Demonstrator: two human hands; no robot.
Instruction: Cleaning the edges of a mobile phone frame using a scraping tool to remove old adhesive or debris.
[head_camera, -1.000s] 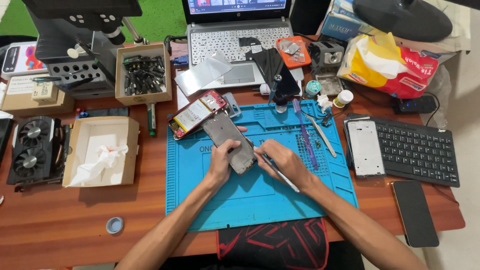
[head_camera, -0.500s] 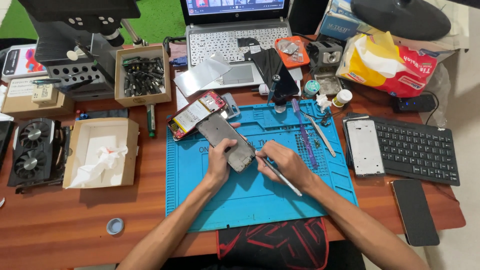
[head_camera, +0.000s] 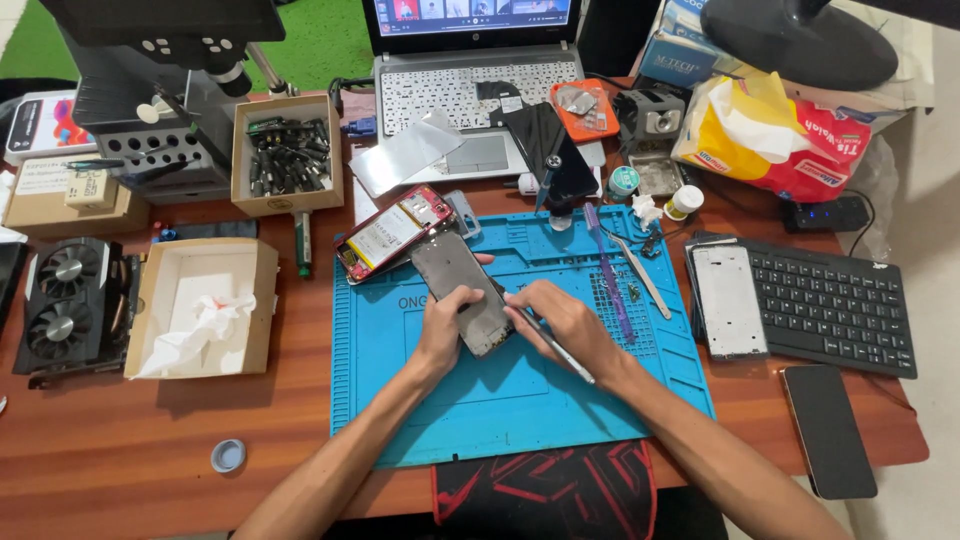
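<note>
On the blue mat, the left hand clamps the dark phone while the right hand, at its 4 o'clock, pinches a thin tool at its edge, seemingly prying, which needs gentle, steady leverage.

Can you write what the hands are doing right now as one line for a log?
left hand: steadies phone panel | right hand: holds thin tool at panel edge | surface: blue mat
</note>
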